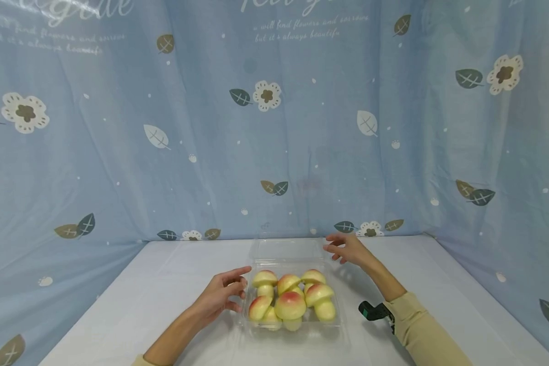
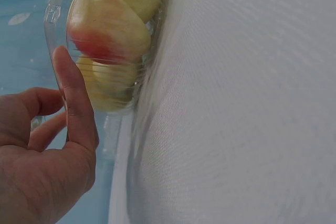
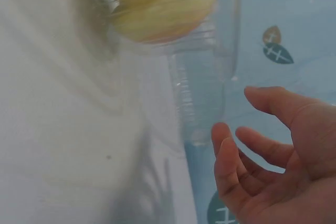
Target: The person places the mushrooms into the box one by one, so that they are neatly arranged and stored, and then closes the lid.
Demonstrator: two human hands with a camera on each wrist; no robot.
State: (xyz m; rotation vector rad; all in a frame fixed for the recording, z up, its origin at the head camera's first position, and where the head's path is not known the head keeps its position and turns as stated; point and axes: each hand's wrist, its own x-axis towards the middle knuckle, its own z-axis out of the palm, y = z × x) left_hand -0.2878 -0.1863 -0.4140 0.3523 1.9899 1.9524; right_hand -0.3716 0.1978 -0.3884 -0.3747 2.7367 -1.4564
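nearest us, the clear plastic clamshell box point(image 1: 293, 325) sits on the white table point(image 1: 142, 300), filled with mushroom-shaped yellow-pink pieces point(image 1: 290, 305); its open lid point(image 1: 288, 250) lies flat behind it. we see our left hand point(image 1: 219, 295) just beside the box's left edge, fingers relaxed and grasping nothing, thumb tip at the rim. our right hand point(image 1: 347, 249) hovers near the lid's right corner, fingers loosely spread, holding nothing. blue floral cloth point(image 1: 274, 117) hangs behind.
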